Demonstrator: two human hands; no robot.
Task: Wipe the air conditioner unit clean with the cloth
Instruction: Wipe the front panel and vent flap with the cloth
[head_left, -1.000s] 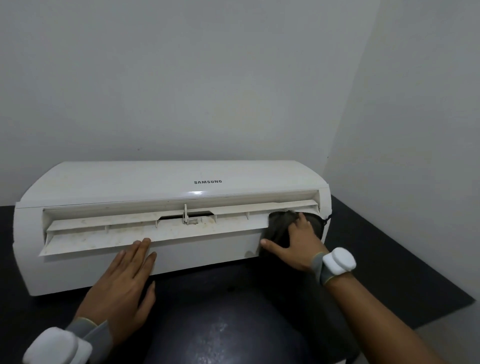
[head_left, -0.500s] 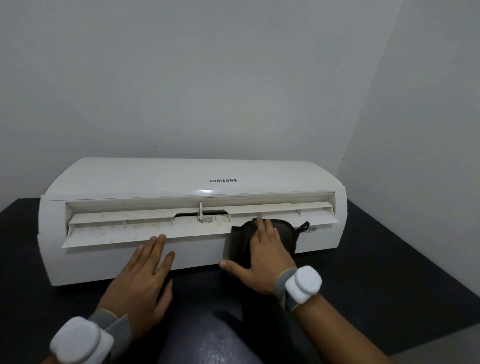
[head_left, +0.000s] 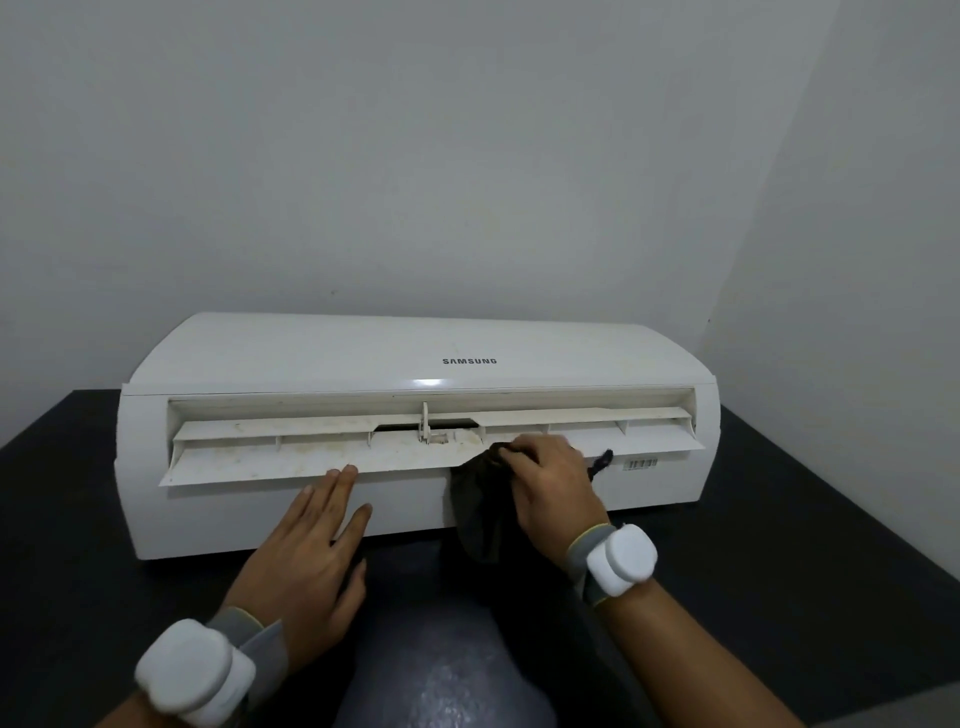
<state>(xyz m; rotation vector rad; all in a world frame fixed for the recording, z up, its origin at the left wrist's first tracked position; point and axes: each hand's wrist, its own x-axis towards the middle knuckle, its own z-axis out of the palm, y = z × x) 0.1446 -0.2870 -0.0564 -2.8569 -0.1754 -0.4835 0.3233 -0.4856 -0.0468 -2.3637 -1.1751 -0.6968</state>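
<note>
A white air conditioner unit (head_left: 311, 358) lies on a black table (head_left: 779, 519), its stained louvre flap (head_left: 249, 457) swung open toward me. My right hand (head_left: 550, 488) grips a dark cloth (head_left: 480, 514) and presses it against the flap's front edge, just right of the centre hinge. The cloth hangs down over the unit's front face. My left hand (head_left: 306, 551) lies flat with straight fingers on the front face, fingertips touching the flap's lower edge left of centre.
Grey walls stand close behind and to the right of the unit, meeting in a corner. A barcode sticker (head_left: 640, 464) sits on the front face at the right. The table edge runs near the bottom right.
My right hand has slid the cloth leftward along the flap, from its right end to near the centre. My left hand has stayed flat on the front face.
</note>
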